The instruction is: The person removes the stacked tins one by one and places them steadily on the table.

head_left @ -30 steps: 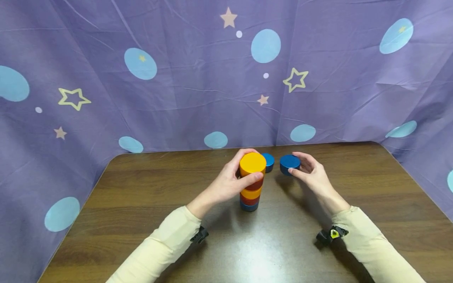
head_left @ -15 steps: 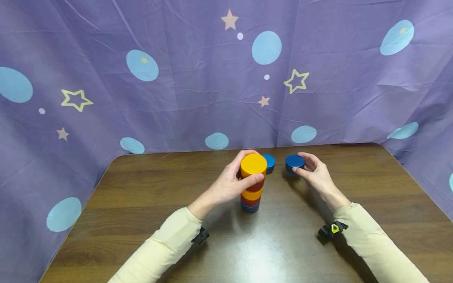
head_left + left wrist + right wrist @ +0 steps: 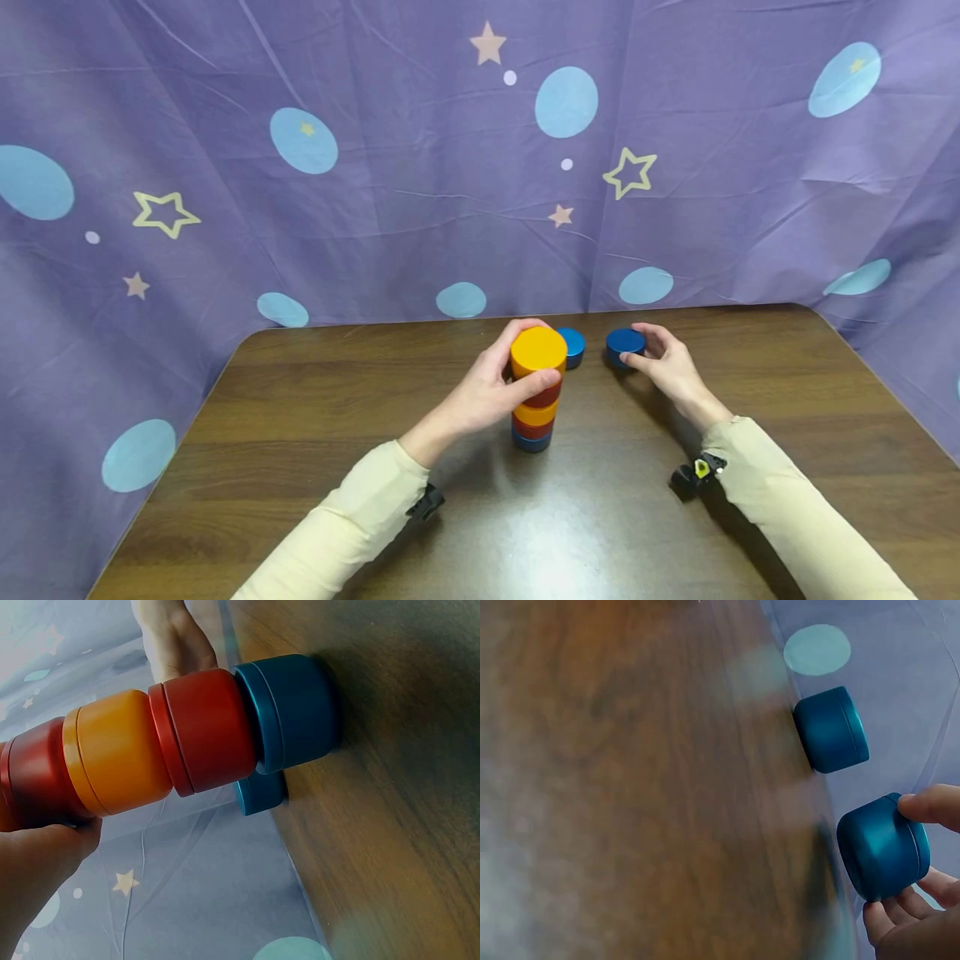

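A stack of round jars stands at the middle of the brown table: blue at the bottom, then red, orange, red, with an orange one on top. My left hand grips the upper jars of the stack. To the right, my right hand holds a dark blue jar between thumb and fingers, on or just above the table. A lighter blue jar stands behind the stack, untouched.
A purple cloth with stars and blue dots hangs behind and around the table. The table's back edge lies just past the jars. Wrist cameras sit on both cream sleeves.
My right hand has carried the dark blue jar a little to the right and down toward the table. The left hand and the stack have stayed put.
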The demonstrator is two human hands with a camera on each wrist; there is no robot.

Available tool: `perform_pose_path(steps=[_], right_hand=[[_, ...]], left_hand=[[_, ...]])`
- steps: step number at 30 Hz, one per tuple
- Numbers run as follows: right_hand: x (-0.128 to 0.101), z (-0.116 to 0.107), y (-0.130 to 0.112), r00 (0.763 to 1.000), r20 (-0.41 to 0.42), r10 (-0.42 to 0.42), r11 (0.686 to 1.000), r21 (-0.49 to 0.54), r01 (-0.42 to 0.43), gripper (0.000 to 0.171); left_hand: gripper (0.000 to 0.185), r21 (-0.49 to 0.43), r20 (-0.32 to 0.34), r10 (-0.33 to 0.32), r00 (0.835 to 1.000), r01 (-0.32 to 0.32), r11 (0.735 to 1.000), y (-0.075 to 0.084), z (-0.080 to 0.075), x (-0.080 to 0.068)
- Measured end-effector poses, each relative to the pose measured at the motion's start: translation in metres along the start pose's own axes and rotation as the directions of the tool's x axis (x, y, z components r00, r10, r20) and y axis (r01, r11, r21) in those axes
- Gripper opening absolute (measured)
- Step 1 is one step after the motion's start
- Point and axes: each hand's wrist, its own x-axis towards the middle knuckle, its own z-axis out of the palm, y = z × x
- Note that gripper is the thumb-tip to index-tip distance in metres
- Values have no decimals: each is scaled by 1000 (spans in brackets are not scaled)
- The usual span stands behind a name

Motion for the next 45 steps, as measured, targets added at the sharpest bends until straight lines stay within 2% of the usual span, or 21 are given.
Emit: perform_pose_path(steps=[7, 15, 35, 45], right_hand=[[6, 3, 3, 1000, 17, 13, 1000, 14, -14, 60], [12, 11, 4, 999, 53, -9, 1000, 17, 8, 61], [14, 16, 2, 992, 122, -36, 999, -24, 39, 58], [14, 16, 3, 991, 131, -40, 999, 2, 41, 59]], left_hand=[[48, -5, 1, 6, 1000, -6, 1000, 0, 1, 0], [49, -4, 3, 29, 1000, -29, 1000, -1, 0, 0], [48, -15, 7, -5, 1000, 5, 1000, 0, 0, 1], [47, -4, 10, -6, 1000, 6, 1000, -1, 0, 1]])
